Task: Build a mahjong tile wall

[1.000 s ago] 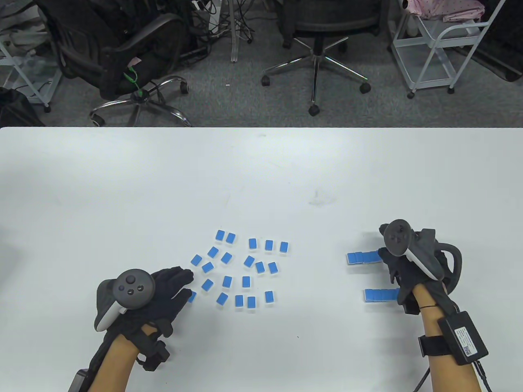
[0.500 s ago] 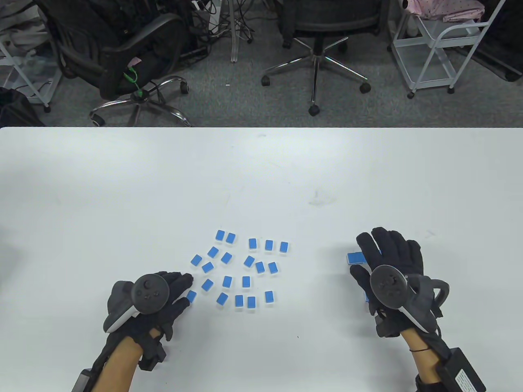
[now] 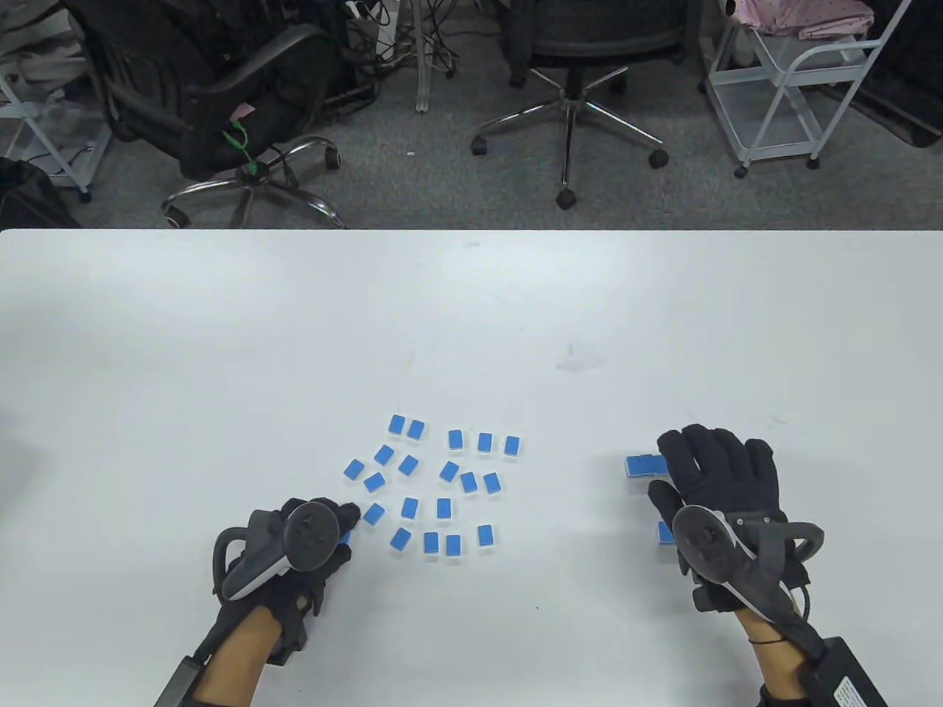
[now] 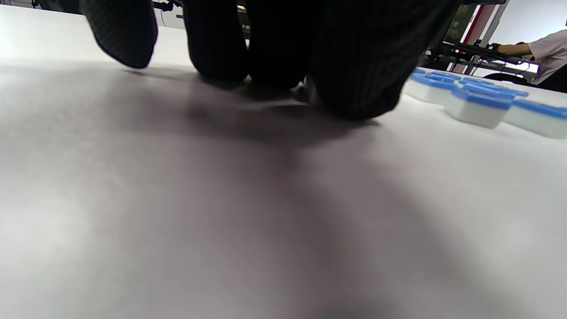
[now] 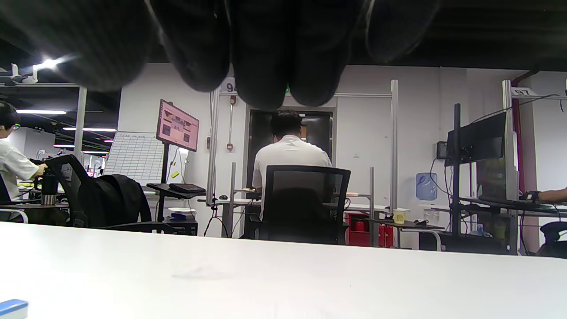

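Stage of work: early, judged from the layout. On the white table (image 3: 221,331), at its near right, two short blue-backed rows laid parallel and apart: far row (image 3: 642,465) and near row (image 3: 665,533). Both are only one tile high as far as can be seen, and neither is long enough for a wall. Still to do, by this reading: gathering of the loose tiles (image 3: 443,508), lengthening of the rows, and stacking of one upon the other.

Right hand (image 3: 718,486): palm down, fingers straight and spread, laid over the right-hand part of both rows, gripping nothing. In the right wrist view only fingertips hanging clear above the table edge, with one blue tile corner (image 5: 12,308) at lower left.

Left hand (image 3: 302,571): at the near left edge of the scatter, fingers bent down with tips (image 4: 354,88) on the tabletop. One edge tile (image 3: 345,537) half hidden beneath them. Cannot tell whether pinched or merely covered.

Counts, largest first:
- Table: one.
- Hands: two, each with a tracker on its back (left tracker (image 3: 309,534), right tracker (image 3: 703,534)).
- Rows: two. Number of tiles in each not countable, being mostly under the right hand.
- Loose tiles, face down, centre of the table's near half: nineteen in full view, plus the one half hidden under the left fingers, so twenty. All single, none stacked, most set apart from their neighbours at mixed angles.
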